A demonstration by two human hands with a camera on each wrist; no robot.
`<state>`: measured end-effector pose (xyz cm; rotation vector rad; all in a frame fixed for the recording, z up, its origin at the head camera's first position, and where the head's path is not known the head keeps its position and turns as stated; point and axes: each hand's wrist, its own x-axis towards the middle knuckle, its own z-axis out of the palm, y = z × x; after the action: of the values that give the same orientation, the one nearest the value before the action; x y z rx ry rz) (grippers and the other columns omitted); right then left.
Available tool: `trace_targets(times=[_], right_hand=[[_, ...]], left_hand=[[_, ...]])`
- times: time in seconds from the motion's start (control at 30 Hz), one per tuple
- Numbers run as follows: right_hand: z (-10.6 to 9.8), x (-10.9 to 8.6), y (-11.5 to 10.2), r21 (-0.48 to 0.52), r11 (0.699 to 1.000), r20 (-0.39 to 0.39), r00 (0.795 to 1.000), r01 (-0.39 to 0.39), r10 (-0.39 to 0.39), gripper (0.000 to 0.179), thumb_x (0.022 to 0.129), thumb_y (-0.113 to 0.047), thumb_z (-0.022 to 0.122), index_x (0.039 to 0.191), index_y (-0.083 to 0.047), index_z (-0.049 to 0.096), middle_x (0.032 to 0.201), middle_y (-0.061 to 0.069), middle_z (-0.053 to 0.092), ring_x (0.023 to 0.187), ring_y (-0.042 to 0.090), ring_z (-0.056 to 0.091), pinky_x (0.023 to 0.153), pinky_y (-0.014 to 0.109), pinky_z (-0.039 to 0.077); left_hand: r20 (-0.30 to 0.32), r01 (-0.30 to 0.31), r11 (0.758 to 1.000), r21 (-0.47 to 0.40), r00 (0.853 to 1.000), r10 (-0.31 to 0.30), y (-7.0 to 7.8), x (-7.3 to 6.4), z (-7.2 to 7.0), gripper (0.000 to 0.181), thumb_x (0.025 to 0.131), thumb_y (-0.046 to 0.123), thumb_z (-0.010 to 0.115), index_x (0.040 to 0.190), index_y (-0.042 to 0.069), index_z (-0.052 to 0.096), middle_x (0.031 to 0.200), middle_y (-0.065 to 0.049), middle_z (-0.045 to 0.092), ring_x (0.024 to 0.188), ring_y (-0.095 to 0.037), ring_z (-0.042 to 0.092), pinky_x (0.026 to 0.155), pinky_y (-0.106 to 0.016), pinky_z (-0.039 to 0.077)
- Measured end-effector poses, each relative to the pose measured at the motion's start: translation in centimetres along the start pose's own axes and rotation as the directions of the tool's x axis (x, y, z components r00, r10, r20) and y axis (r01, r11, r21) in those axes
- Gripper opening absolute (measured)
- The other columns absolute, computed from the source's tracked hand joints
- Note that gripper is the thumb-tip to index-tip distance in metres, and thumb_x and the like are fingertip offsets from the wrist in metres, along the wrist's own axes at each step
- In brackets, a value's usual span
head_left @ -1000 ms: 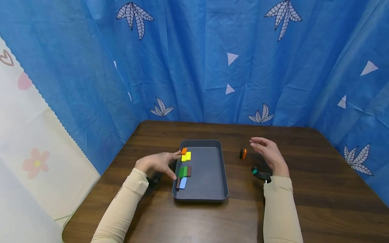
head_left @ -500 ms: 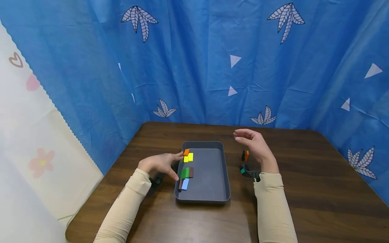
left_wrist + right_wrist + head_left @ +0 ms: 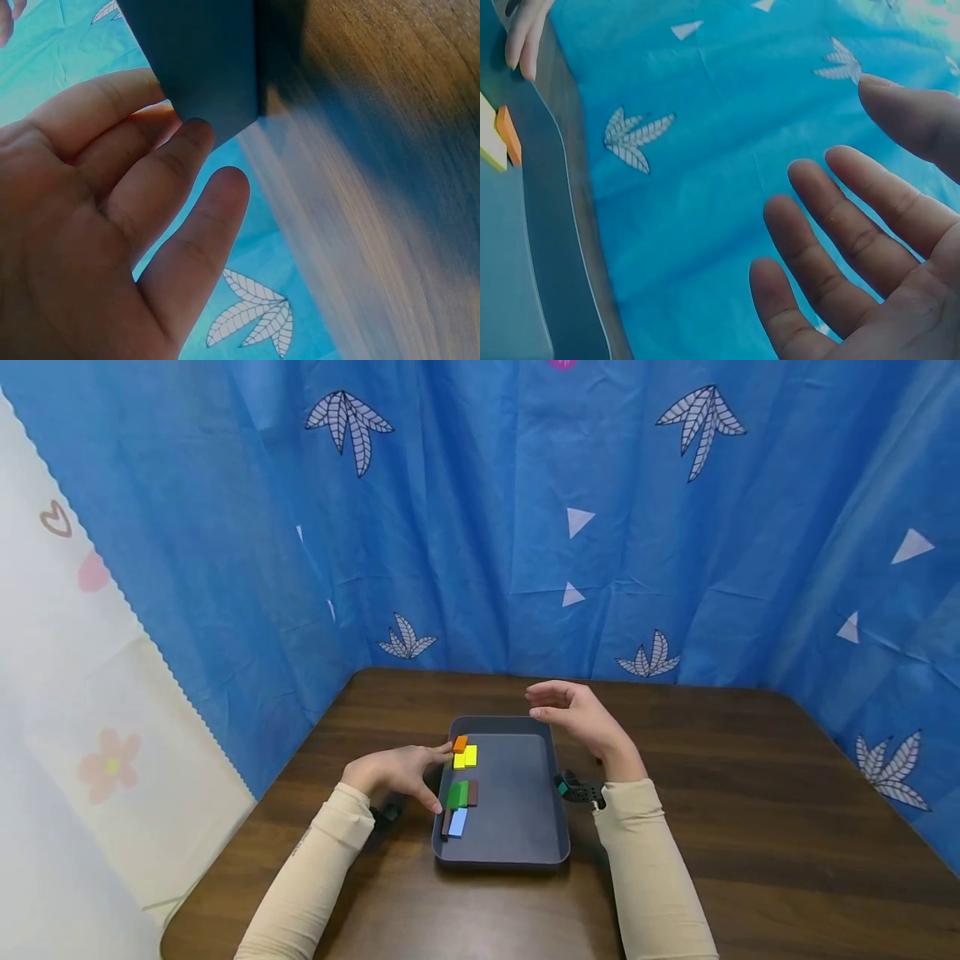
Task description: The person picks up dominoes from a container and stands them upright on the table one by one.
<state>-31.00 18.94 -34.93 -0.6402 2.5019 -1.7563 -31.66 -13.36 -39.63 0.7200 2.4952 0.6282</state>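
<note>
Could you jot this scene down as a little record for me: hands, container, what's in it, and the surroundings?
Left hand: at the tray's left side, thumb and fingers spread apart
Right hand: raised near the tray's far right corner, holding nothing
Container: grey tray
Contents, along its left side: orange block, yellow blocks, green block, brown blocks, light blue block
Surface: dark wooden table
Backdrop: blue curtain with leaf prints

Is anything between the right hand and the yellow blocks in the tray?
Only the right wall of the tray: the right hand appears raised near its far right corner, while the yellow blocks lie by the left wall. No other thing shows between them.
</note>
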Motion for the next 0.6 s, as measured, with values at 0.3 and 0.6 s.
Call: trace_targets(times=[0.3, 0.6], right_hand=[[2.4, 2.1, -1.1, -0.038, 0.998, 0.102, 0.994, 0.045, -0.040, 0.046, 0.092, -0.013, 0.071, 0.135, -0.002, 0.059, 0.136, 0.019, 0.060, 0.123, 0.037, 0.057, 0.101, 0.047, 0.053], [4.8, 4.4, 0.5, -0.011, 1.000, 0.175, 0.984, 0.026, -0.023, 0.043, 0.092, -0.007, 0.070, 0.133, -0.001, 0.060, 0.134, 0.020, 0.061, 0.117, 0.032, 0.060, 0.098, 0.041, 0.055]], left_hand=[[0.000, 0.029, 1.000, 0.007, 1.000, -0.029, 0.2, 0.1, -0.2, 0.103, 0.072, 0.037, 0.089, 0.157, 0.017, 0.035, 0.168, 0.000, 0.022, 0.150, -0.033, 0.031, 0.117, -0.062, 0.030], [0.001, 0.051, 0.999, -0.003, 0.999, -0.051, 0.2, 0.0, 0.0, 0.103, 0.072, 0.037, 0.090, 0.157, 0.019, 0.034, 0.167, 0.001, 0.024, 0.150, -0.032, 0.031, 0.118, -0.062, 0.028]])
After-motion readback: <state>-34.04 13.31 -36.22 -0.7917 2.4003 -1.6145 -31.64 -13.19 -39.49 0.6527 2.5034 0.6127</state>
